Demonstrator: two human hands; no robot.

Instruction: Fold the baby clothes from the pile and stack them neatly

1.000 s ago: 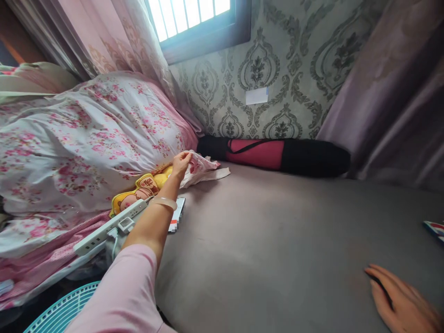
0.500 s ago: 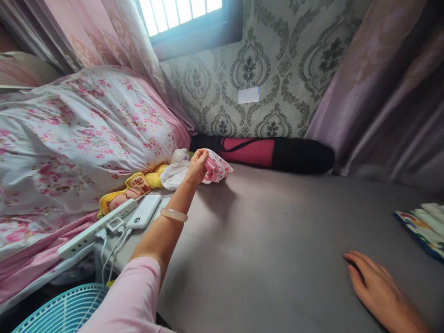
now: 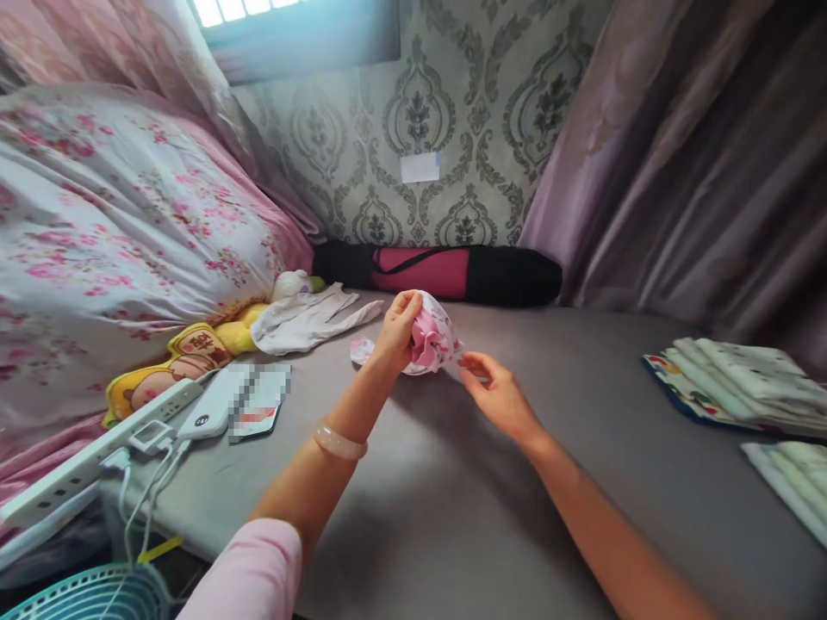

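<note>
Over a smooth grey fabric sheet (image 3: pixel 413 534), the left hand (image 3: pixel 397 331) pinches a crumpled pink-and-white printed cloth (image 3: pixel 435 336), fingertips closed at its upper left. The right hand (image 3: pixel 500 398) is half curled at the cloth's right edge; its grip cannot be determined. Beyond lies a cylindrical black-and-magenta bag (image 3: pixel 430 274).

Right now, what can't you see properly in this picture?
All in the head view:
Patterned cloth: partly hidden by the left hand.
Whether the right hand touches it: too small to tell.
Window: cut by the top edge.
Nearer folded cloths: cut by the right edge.
</note>
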